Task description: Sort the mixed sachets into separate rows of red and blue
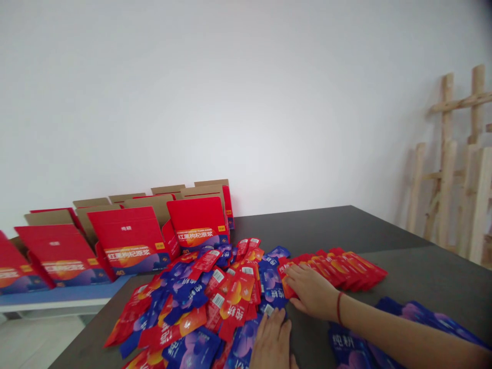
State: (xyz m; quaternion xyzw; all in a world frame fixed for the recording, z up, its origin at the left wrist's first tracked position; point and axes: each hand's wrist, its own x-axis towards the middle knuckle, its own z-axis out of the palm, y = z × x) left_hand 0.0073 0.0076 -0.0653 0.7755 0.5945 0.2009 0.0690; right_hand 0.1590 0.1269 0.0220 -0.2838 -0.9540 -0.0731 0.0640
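My right hand (313, 292) reaches across the dark table to the left end of a row of red sachets (346, 269), which overlap one another. Its fingers and thumb are closed about a red sachet (286, 287), partly hidden beneath them. Near the bottom edge, my left hand (272, 341) lies with its fingers stretched out at the right side of a mixed pile, beside a blue sachet (246, 341). Red pouches (240, 294) and blue pouches (188, 294) lie jumbled in that pile. Under my right forearm are more blue sachets (351, 346), partly covered by the arm.
Several red cartons (130, 241) with raised flaps stand in rows at the left, some on a blue-topped bench (77, 292). The dark table (303, 225) extends back toward a white wall (269, 102). A wooden rack (448, 154) stands at the right.
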